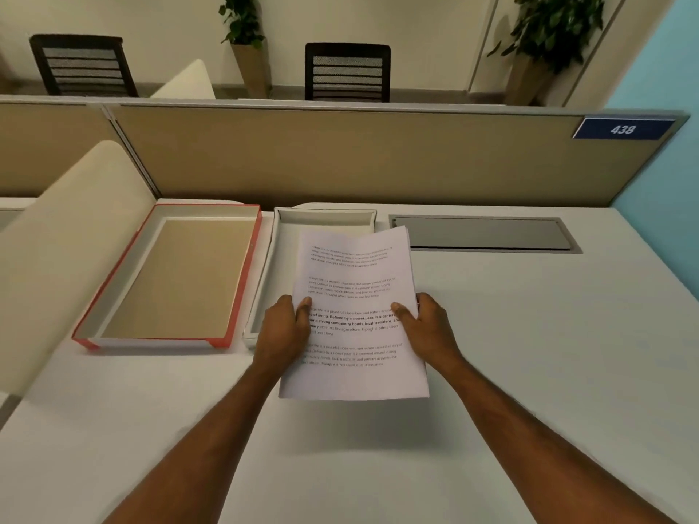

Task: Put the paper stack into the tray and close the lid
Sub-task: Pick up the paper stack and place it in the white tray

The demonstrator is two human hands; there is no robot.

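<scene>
A stack of printed white paper [355, 296] is held above the desk, its far end over the white tray [281, 236]. My left hand [283, 330] grips the stack's left edge with the thumb on top. My right hand [425, 327] grips the right edge the same way. The white tray lies open on the desk, mostly hidden under the paper. To its left lies the red-edged lid [242, 289], inside facing up, with a brown cardboard floor.
A tan partition wall [340, 156] runs along the desk's far edge. A grey cable hatch [484, 233] sits in the desk at the back right. A cream curved divider [56, 240] stands on the left. Chairs and potted plants are beyond the partition.
</scene>
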